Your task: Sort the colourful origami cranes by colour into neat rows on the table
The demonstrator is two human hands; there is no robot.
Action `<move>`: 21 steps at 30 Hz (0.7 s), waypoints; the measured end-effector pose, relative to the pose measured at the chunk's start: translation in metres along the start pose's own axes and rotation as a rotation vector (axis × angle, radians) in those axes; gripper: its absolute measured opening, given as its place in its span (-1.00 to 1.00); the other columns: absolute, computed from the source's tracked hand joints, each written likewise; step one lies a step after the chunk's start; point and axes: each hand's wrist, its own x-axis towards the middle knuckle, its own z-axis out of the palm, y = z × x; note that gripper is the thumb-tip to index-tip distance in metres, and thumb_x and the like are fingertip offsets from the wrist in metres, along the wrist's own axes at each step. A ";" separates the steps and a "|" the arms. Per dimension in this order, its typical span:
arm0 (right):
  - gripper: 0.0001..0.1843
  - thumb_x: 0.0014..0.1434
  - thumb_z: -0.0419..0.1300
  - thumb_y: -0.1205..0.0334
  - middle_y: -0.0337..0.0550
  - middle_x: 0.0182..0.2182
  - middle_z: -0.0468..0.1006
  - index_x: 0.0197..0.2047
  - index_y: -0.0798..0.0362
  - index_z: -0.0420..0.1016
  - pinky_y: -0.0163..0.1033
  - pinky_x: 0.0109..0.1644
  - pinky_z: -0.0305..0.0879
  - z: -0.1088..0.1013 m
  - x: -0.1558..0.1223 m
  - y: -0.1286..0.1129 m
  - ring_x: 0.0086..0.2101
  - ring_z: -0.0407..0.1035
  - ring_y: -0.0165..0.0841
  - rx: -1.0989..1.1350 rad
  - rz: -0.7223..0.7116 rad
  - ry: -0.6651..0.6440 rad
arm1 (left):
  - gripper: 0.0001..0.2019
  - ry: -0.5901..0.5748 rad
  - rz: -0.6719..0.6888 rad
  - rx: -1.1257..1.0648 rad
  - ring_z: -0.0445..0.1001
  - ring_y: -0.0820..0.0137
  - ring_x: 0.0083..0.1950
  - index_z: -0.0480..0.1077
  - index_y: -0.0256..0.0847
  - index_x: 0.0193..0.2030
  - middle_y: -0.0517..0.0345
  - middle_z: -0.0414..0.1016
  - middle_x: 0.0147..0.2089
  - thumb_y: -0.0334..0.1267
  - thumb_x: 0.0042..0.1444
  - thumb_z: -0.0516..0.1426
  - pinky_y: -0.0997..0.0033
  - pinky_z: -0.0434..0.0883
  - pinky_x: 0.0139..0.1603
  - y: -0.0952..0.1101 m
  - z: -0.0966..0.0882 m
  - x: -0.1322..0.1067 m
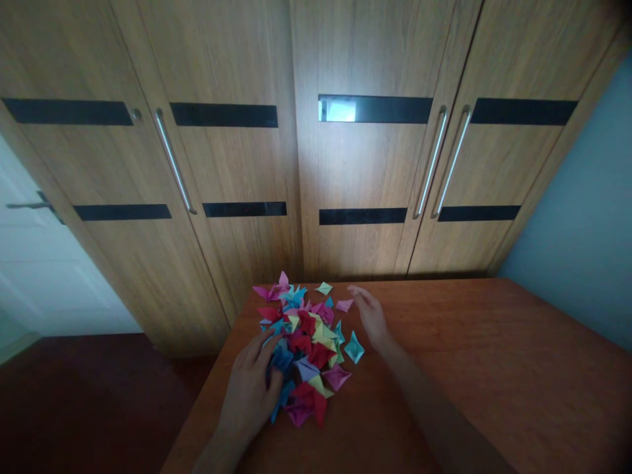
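Evidently, the pile of folded-paper pieces (pixel 309 342) is thin, creased paper, lying heaped on the near left part of the wooden table (pixel 469 368); each piece should weigh next to nothing, stiff along its folds but soft and easily crushed across its open flaps; a loose one would probably skid at a light brush, and the pointed ones may catch on their neighbours, so a gentle pinch on a doubled fold or a pointed corner looks the safest hold, with little squeeze on the hollow middle; the left hand (pixel 253 378) curves over the left edge of the heap, its fingers bent and moderately spread, the thumb well apart from them, with the blue pieces (pixel 283 357) just under and beside the fingertips; they seem to touch there, though whether any paper is pinched I cannot tell; the right hand (pixel 372 320) reaches along the other side of the heap, fingers extended and slightly apart, with nothing visible in its grasp; its fingertips are near a small pink piece (pixel 344 305), apart from it as far as the view shows; a pale green piece (pixel 324 288) lies towards the table's far edge, and a teal piece (pixel 354 347) sits just beside the heap, nearer the right wrist.
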 end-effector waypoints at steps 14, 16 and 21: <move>-0.61 0.00 0.18 0.06 -0.12 -0.18 0.56 -0.10 0.00 0.43 -0.13 -0.14 0.41 0.037 0.018 0.042 -0.25 0.47 -0.31 0.112 0.172 -0.221 | -0.62 0.012 -0.007 -0.067 0.36 0.18 0.14 0.34 -0.16 0.10 -0.01 0.36 0.15 -0.38 0.14 -0.01 0.03 0.36 0.11 0.003 0.003 -0.008; -0.65 0.04 0.10 0.03 -0.11 -0.21 0.56 -0.14 0.02 0.44 -0.14 -0.15 0.40 0.040 0.029 0.043 -0.26 0.47 -0.31 -0.012 0.103 -0.175 | -0.62 0.014 -0.018 -0.078 0.36 0.18 0.13 0.35 -0.15 0.10 -0.01 0.36 0.15 -0.37 0.14 -0.01 0.03 0.37 0.11 0.003 0.004 -0.009; -0.76 0.04 0.12 0.08 -0.17 -0.31 0.57 -0.27 -0.01 0.49 -0.15 0.04 0.27 0.038 0.055 0.050 -0.15 0.41 -0.28 -0.175 0.015 -0.138 | -0.63 0.020 -0.034 -0.074 0.35 0.17 0.14 0.35 -0.16 0.10 -0.03 0.35 0.16 -0.34 0.15 -0.01 0.02 0.37 0.10 0.000 0.007 -0.012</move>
